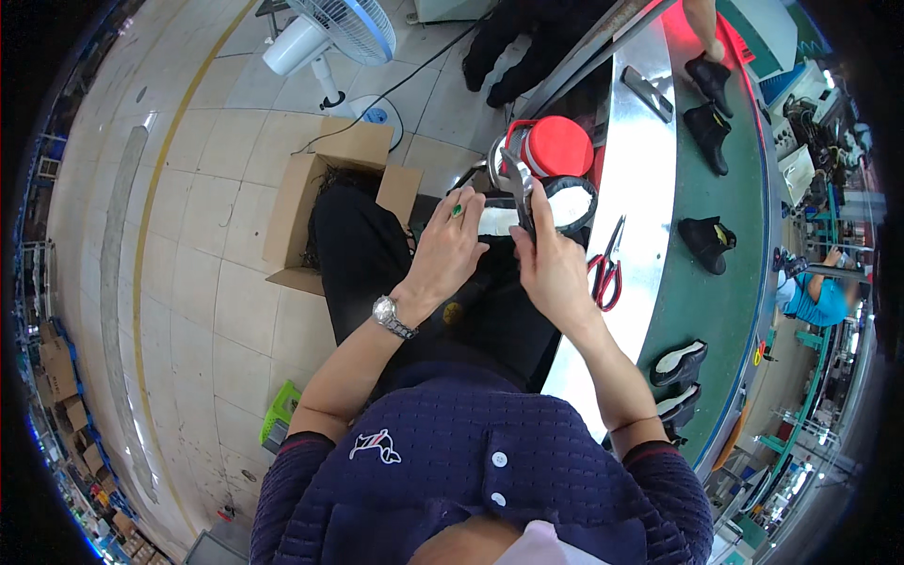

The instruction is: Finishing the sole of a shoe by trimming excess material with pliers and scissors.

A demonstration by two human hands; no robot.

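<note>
My right hand is closed round the dark handle of metal pincers, whose curved silver head points away from me. Just to the left, my left hand has its fingers bent and drawn together above my lap. What they grip, if anything, is hidden. Beyond and between my hands lie black shoes with white linings; one lining shows between the hands, and another shoe sits past my right hand. Red-handled scissors rest on the metal ledge to my right.
A green conveyor belt carries several black shoes. A red-lidded container stands ahead. An open cardboard box and a fan are on the left. Another person's hand touches a shoe at the belt's far end.
</note>
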